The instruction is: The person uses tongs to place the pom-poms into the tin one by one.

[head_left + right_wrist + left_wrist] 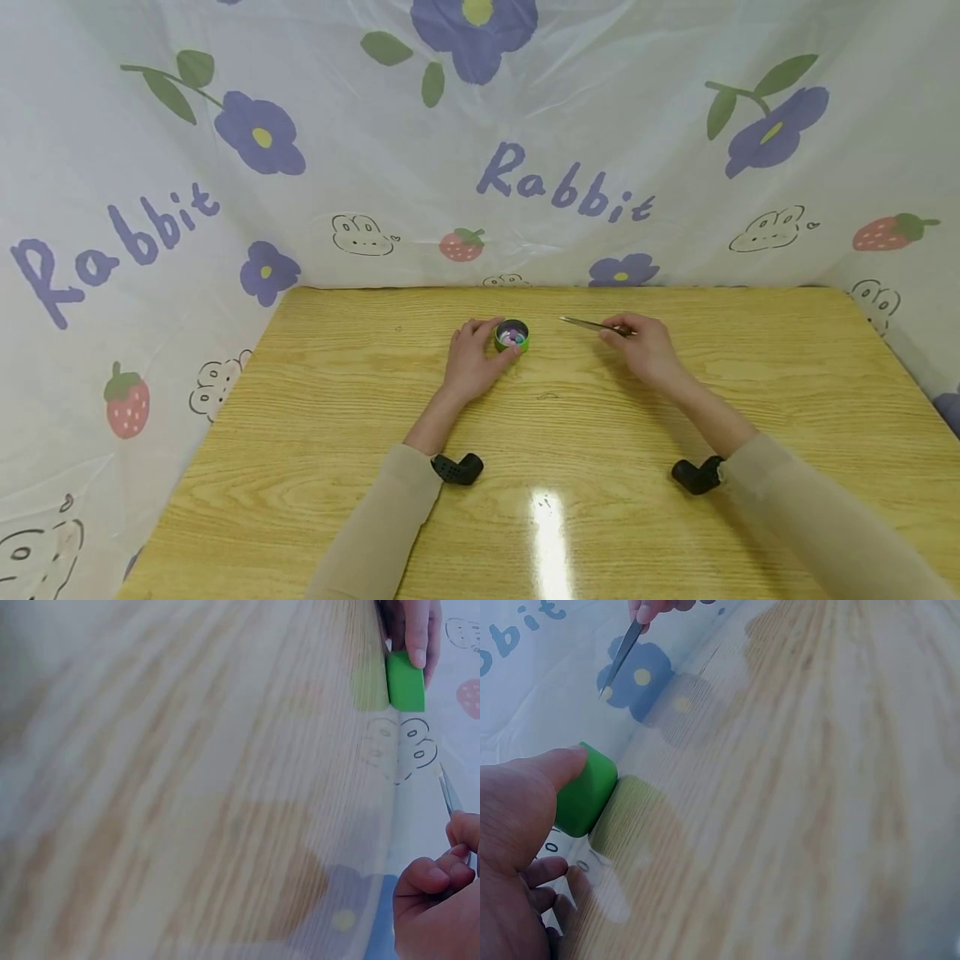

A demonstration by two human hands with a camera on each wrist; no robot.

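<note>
A small round green container [527, 342] stands on the table with purple, pink and teal bead-like pieces [513, 338] inside. My left hand [474, 360] grips it from the left, thumb at the near side and fingers at the far side. In the left wrist view, the thumb lies on the smooth green wall [590, 796]. Metal tweezers [588, 323] are pinched in my right hand [647, 346], to the right of the container. Their thin tip points left towards it, apart from it and above the table. Nothing can be made out between the tips.
The wood-grained table [360, 417] reaches back to a white curtain [405, 183] printed with flowers, strawberries and lettering. Curtain also hangs along the left and right sides. A black wrist device [459, 469] sits at the left sleeve, another black device [697, 475] at the right.
</note>
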